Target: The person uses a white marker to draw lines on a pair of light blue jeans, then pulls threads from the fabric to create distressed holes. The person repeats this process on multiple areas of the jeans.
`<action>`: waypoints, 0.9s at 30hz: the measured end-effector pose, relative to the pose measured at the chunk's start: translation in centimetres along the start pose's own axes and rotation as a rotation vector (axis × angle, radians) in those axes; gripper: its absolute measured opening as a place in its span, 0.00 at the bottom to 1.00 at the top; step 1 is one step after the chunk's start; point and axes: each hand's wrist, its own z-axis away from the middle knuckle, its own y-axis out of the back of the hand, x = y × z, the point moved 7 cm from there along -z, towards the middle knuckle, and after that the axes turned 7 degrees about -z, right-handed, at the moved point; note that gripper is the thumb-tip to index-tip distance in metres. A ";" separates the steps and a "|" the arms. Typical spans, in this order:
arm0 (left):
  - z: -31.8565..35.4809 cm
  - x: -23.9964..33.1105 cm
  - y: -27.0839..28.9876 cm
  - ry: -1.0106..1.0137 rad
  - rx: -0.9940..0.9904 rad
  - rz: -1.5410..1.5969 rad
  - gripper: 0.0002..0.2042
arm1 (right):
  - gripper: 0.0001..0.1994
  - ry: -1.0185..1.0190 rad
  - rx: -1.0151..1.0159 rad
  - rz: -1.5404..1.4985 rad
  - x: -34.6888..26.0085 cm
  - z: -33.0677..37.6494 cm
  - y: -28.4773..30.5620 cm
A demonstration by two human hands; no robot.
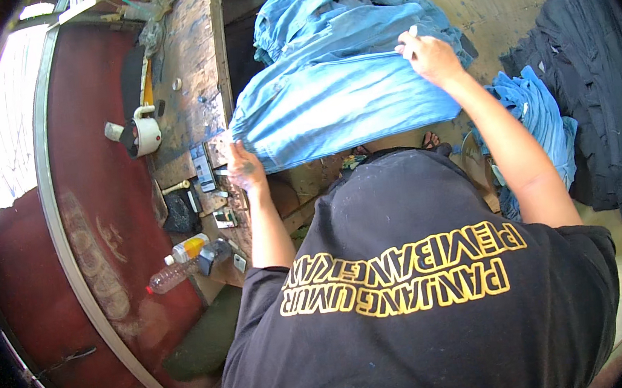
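Observation:
A light-blue denim garment, faded paler along its middle, is stretched sideways in front of me. It looks like a trouser leg, though its full shape is hidden. My left hand is closed at its left end, beside the wooden table's edge. My right hand pinches the upper edge at the right; a small pale tip shows above its fingers, too small to name. Directly behind lies a heaped pile of blue denim, touching the stretched piece.
On the wooden table at left are a white mug-like container, a phone and plastic bottles. Blue denim and a tall stack of dark cloth lie at right. A red wall borders the left.

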 end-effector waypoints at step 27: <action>0.1 37.3 -3.3 -1.195 -1.273 0.805 0.29 | 0.13 0.033 0.130 -0.169 -14.2 6.7 -7.0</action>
